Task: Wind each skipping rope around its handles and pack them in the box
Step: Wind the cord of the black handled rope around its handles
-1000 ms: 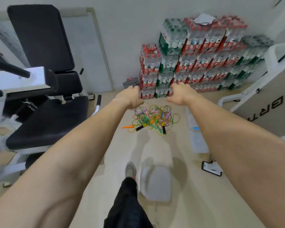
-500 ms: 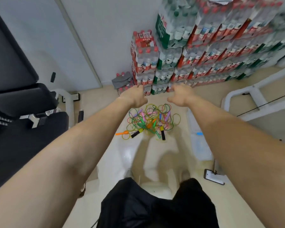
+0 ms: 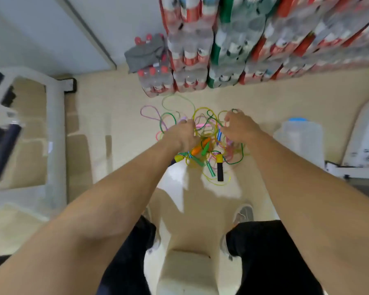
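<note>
Both arms are out in front of me, over the tangled heap of thin, glossy skipping ropes (image 3: 200,145) on the floor just ahead of my feet. The cords are green, yellow, pink and purple, looping every way, so the heap as a whole has no single direction. The handles do. The yellow-and-black cylindrical handle (image 3: 220,169) lies flat at the near edge, long axis running straight away from me, yellow end farther off. Just beside it, the slim green handle (image 3: 210,170) slants, near end angled to my right. The tapered orange handle (image 3: 199,147) sits mid-heap, pointing away and to the right. A short blue handle (image 3: 219,134) stands nearly in line with my view, by my right knuckles.

My left hand (image 3: 182,135) is on the left side of the heap, fingers curled down into the cords; whether it grips anything, I cannot tell. My right hand (image 3: 240,129) is on the right side, fingers bent, a green loop at the tips; again, a hold or just a touch, I cannot tell.

The translucent plastic box with a blue piece at its far end (image 3: 300,137) sits on the floor to the right, near the heap but apart from it.

The floor is smooth pale beige (image 3: 115,116), shiny in patches. Stacked shrink-wrapped packs of bottles with red and green labels (image 3: 232,50) line the wall, and a white metal frame (image 3: 54,116) stands left.
</note>
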Demonstrator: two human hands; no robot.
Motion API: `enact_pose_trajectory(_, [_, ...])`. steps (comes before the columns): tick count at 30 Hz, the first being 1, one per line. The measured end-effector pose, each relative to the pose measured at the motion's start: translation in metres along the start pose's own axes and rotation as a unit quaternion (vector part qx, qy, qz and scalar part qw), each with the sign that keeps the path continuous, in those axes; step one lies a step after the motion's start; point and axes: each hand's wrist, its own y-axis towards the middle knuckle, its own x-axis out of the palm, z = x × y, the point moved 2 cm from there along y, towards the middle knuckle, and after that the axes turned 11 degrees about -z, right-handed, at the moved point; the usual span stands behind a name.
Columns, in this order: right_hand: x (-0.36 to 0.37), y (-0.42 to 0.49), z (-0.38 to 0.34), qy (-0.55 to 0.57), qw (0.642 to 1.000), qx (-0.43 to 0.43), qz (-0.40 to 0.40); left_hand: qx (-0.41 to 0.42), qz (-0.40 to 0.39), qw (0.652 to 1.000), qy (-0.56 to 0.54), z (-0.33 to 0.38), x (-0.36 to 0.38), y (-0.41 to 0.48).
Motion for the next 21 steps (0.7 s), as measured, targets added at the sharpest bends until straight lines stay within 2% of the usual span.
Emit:
enact_pose_trajectory(3, [0.089,0.11,0.052,0.022,1.0,0.021,-0.005,0.002,-0.029,1.0,-0.005,-0.035,0.08,0.096])
enact_pose_trajectory(5, [0.147,0.159,0.08,0.031,0.999,-0.009,0.016,0.007,-0.046,0.999,-0.014,-0.057,0.134,0.152])
enact_pose_trajectory(6, [0.174,0.177,0.091,0.032,0.999,-0.011,0.001,0.01,-0.049,0.999,-0.018,-0.068,0.158,0.175])
enact_pose_trajectory(8, [0.223,0.206,0.111,0.056,0.997,0.039,-0.04,0.003,-0.055,0.998,-0.031,-0.085,0.196,0.211])
enact_pose_trajectory(11, [0.278,0.235,0.127,0.122,0.986,0.115,-0.008,-0.002,-0.059,0.997,-0.047,-0.106,0.235,0.245])
enact_pose_trajectory(17, [0.325,0.255,0.128,0.156,0.964,0.184,0.114,0.032,-0.06,0.995,-0.075,-0.125,0.276,0.265])
enact_pose_trajectory(21, [0.323,0.246,0.125,0.242,0.949,0.171,0.108,0.042,0.016,0.996,-0.077,-0.124,0.277,0.257])
